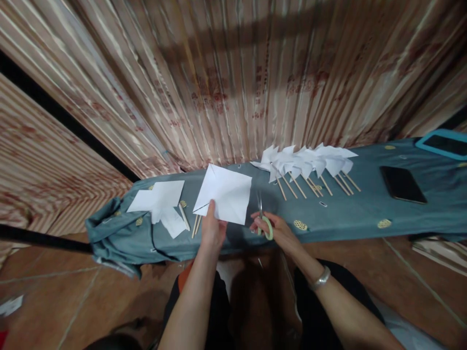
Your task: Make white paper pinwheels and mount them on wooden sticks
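My left hand pinches the lower edge of a white square paper sheet with diagonal creases and holds it up over the blue-grey cloth. A cut runs in from the sheet's lower left corner. My right hand grips scissors with light green handles, blades pointing away from me, just right of the sheet. A metal bracelet is on my right wrist.
Loose white paper pieces and wooden sticks lie at the left. A row of several white paper pinwheels on sticks lies at the back right. A black phone and a teal-cased tablet lie at the far right. Striped curtains hang behind.
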Action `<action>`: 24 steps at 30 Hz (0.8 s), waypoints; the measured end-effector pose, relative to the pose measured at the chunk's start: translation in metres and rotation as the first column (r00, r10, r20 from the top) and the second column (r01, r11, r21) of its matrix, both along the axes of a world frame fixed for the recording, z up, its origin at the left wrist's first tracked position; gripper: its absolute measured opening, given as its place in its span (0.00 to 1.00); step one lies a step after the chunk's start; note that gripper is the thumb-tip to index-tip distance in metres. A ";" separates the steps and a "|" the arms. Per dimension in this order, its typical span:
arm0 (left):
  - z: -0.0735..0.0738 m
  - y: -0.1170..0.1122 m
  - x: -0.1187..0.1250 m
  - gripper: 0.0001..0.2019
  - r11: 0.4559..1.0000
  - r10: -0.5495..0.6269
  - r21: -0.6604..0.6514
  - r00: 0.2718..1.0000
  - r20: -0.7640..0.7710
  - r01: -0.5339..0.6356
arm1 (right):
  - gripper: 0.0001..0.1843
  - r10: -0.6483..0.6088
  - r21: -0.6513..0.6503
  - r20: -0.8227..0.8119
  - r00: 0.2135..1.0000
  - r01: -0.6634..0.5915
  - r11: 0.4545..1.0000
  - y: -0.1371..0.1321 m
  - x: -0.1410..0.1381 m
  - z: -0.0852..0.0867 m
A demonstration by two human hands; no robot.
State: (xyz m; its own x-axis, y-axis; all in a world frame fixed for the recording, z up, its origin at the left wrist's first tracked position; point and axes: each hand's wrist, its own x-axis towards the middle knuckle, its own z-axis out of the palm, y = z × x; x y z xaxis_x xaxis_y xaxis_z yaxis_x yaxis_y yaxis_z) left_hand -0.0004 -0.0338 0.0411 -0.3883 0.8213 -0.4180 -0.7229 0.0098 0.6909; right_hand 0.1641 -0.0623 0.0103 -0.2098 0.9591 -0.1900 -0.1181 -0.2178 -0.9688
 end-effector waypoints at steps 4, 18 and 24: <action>0.003 0.001 -0.010 0.14 0.999 0.039 0.012 0.999 -0.029 -0.039 | 0.30 0.282 -0.030 0.062 0.958 -0.280 0.959 -0.019 0.004 -0.009; -0.002 -0.002 0.001 0.14 0.997 -0.030 0.072 0.998 -0.056 0.034 | 0.31 0.372 -0.049 0.063 0.926 -0.370 0.928 -0.029 -0.002 -0.011; -0.005 -0.002 0.003 0.16 0.995 -0.031 0.096 0.996 -0.081 0.039 | 0.27 0.359 -0.051 0.060 0.931 -0.356 0.933 -0.029 -0.002 -0.012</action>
